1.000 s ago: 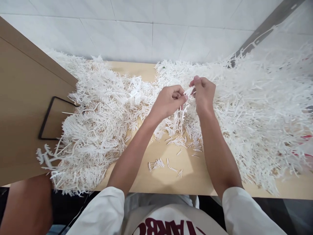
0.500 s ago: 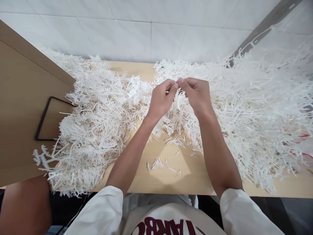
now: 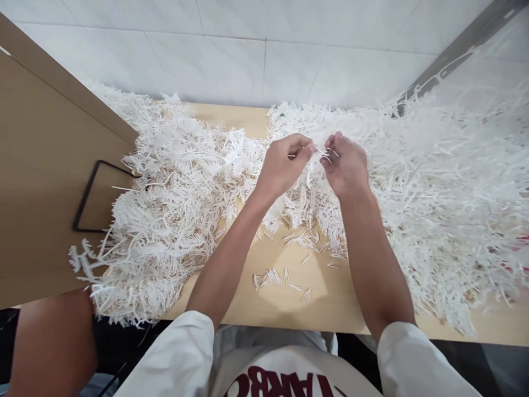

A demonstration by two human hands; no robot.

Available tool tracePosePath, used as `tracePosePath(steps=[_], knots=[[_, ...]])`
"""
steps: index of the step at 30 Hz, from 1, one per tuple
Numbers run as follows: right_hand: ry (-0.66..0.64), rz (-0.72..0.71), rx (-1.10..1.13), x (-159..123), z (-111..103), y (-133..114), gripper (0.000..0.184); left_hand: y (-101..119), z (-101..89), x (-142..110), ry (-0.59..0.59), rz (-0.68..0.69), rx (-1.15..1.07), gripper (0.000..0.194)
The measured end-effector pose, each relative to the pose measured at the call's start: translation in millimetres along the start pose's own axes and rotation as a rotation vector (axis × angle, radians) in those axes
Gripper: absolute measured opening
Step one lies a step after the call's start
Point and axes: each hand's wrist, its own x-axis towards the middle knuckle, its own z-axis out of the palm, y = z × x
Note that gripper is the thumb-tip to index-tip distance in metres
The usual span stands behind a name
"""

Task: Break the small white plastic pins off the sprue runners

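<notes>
My left hand (image 3: 285, 165) is raised over the heap, its thumb and forefinger pinched on a thin white branched sprig (image 3: 322, 150). The sprig's fine ends reach toward my right hand (image 3: 346, 162), just to the right. Its fingers are loosely curled and apart, with the sprig's tips crossing in front of them. Below both hands lies a heap of white branched plastic sprigs (image 3: 306, 204). Small loose white pieces (image 3: 268, 277) lie on the wooden table (image 3: 285, 309) between my forearms.
A large pile of white sprigs (image 3: 165, 220) spreads on the left, another pile (image 3: 433, 204) on the right. A brown board (image 3: 45, 165) with a black metal loop (image 3: 85, 198) stands at the left. A tiled wall (image 3: 231, 66) runs behind. Another person's limb (image 3: 53, 347) shows at lower left.
My hands have come apart from a fingertip-to-fingertip pinch, the right one moving right and its fingers loosening. The sprig now shows between them. The view has shifted slightly.
</notes>
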Motion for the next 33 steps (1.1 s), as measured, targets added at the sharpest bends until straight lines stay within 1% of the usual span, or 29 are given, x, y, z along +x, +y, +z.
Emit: tracePosePath(steps=[2,4,6,8,10,12,15,17,19,20,22,23,25,27,29,31,33], knots=[[-0.023,-0.041,-0.069,0,-9,-7,0.025,-4,-2.0,2,0.076,-0.039,-0.023,0.015],[-0.065,-0.093,-0.147,-7,-10,-19,0.027,-8,-4.0,5,0.098,-0.063,-0.041,0.015],[-0.148,-0.116,-0.195,-17,-4,-32,0.032,-11,-4.3,6,0.083,-0.063,-0.049,0.015],[-0.242,-0.132,-0.220,-26,4,-42,0.034,-12,-2.9,5,0.043,-0.057,-0.049,0.017],[-0.281,-0.169,-0.240,-32,11,-47,0.032,-12,-1.2,5,0.002,-0.054,-0.040,0.020],[-0.252,-0.217,-0.266,-33,13,-47,0.031,-12,-0.8,4,-0.033,-0.047,-0.026,0.021],[-0.154,-0.256,-0.289,-28,12,-39,0.031,-8,-2.7,0,-0.107,-0.024,0.000,0.019],[-0.067,-0.251,-0.269,-21,9,-31,0.031,-3,-3.3,-3,-0.193,0.001,0.019,0.017],[0.009,-0.216,-0.222,-15,5,-24,0.031,2,-1.0,-5,-0.264,0.022,0.033,0.016],[0.022,-0.192,-0.202,-12,2,-23,0.031,3,1.2,-6,-0.261,0.026,0.038,0.016],[-0.025,-0.142,-0.191,-12,-2,-25,0.028,2,6.6,-5,-0.152,0.018,0.032,0.018],[-0.076,-0.124,-0.196,-14,-3,-29,0.028,-1,9.1,-4,-0.096,0.009,0.030,0.019],[-0.195,-0.100,-0.211,-21,-3,-40,0.030,-8,12.7,-1,-0.024,-0.013,0.026,0.026],[-0.312,-0.102,-0.234,-28,-2,-51,0.032,-15,14.3,2,0.012,-0.028,0.025,0.032],[-0.381,-0.146,-0.283,-32,0,-56,0.031,-21,14.9,3,0.027,-0.034,0.022,0.032],[-0.366,-0.210,-0.346,-33,0,-57,0.027,-24,15.5,4,0.025,-0.023,0.015,0.029],[-0.289,-0.264,-0.402,-31,-1,-54,0.027,-25,16.5,4,0.002,0.001,0.016,0.025]])
